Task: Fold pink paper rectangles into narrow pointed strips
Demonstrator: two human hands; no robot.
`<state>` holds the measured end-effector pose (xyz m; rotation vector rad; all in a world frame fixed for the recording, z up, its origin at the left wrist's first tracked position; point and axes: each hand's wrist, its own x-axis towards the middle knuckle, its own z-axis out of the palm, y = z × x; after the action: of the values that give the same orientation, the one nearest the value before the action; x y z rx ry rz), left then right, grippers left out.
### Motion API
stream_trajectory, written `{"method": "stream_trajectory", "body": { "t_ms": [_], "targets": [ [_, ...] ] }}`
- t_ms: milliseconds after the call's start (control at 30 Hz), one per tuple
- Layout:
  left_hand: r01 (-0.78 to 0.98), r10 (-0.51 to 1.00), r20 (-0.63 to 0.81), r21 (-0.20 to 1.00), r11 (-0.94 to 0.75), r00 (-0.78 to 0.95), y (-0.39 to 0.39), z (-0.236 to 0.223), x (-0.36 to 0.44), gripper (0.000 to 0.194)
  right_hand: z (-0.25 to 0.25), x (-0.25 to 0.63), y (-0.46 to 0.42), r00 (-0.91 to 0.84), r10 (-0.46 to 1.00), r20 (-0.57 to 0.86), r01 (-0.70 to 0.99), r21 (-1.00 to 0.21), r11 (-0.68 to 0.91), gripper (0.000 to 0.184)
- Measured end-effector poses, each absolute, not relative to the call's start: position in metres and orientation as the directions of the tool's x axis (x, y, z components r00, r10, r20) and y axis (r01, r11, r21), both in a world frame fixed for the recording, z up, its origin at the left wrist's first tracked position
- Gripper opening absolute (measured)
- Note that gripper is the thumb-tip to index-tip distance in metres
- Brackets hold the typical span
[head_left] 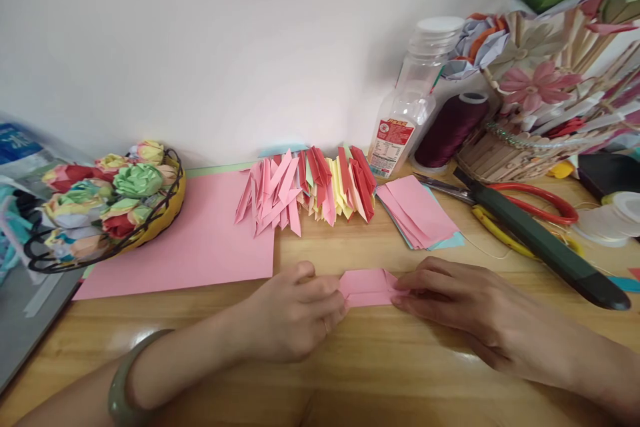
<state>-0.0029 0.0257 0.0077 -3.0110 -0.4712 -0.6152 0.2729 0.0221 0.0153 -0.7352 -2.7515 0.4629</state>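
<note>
Between my two hands, low over the wooden table, is a small pink sheet of paper (369, 287) with folded edges and a slanted fold at its right end. My left hand (300, 310) pinches the left end, its fingers curled. The right end is held between the thumb and fingers of my right hand (457, 303). Just behind my right hand lies a stack of pink and blue paper slips (419, 212). Farther back is a pile of folded paper pieces (310, 187) in pink, red and yellow.
A basket of paper flowers (170, 207) rests on large pink paper (215, 233) at left. At right are a clear bottle (395, 113), a dark thread spool (453, 130), scissors (537, 200), a green-handled tool (545, 240) and a stick basket (505, 153) holding paper flowers.
</note>
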Motion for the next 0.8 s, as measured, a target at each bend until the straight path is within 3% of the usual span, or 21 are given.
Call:
{"method": "stream_trajectory", "body": {
  "t_ms": [133, 267, 433, 533, 667, 733, 800],
  "targets": [
    [0.289, 0.263, 0.389, -0.009, -0.957, 0.883, 0.031, 0.007, -0.005, 0.021, 0.018, 0.269, 0.020, -0.837, 0.520, 0.173, 0.422, -0.399, 0.814, 0.031],
    [0.406, 0.335, 0.423, -0.089, -0.909, 0.842, 0.031, 0.004, -0.003, 0.015, 0.024, 0.256, 0.008, -0.833, 0.520, 0.187, 0.405, -0.434, 0.805, 0.027],
    [0.576, 0.568, 0.320, 0.079, -0.814, 0.759, 0.024, 0.006, 0.004, 0.030, 0.032, 0.233, -0.008, -0.901, 0.411, 0.138, 0.317, -0.435, 0.843, 0.037],
    [0.596, 0.603, 0.258, 0.116, -0.795, 0.755, 0.022, 0.006, 0.007, 0.043, 0.025, 0.230, -0.008, -0.928, 0.323, 0.184, 0.222, -0.423, 0.879, 0.038],
    [0.547, 0.561, 0.300, 0.140, -0.826, 0.771, 0.024, -0.001, 0.009, 0.018, 0.008, 0.238, 0.001, -0.752, 0.593, 0.288, 0.480, -0.378, 0.792, 0.046],
    [0.525, 0.540, 0.371, 0.150, -0.838, 0.756, 0.025, -0.005, 0.009, 0.007, 0.004, 0.241, 0.007, -0.769, 0.586, 0.255, 0.504, -0.322, 0.802, 0.047],
    [0.517, 0.531, 0.437, 0.162, -0.841, 0.726, 0.026, -0.007, 0.008, 0.010, 0.004, 0.241, 0.010, -0.796, 0.554, 0.245, 0.502, -0.244, 0.829, 0.042]
  ]
}}
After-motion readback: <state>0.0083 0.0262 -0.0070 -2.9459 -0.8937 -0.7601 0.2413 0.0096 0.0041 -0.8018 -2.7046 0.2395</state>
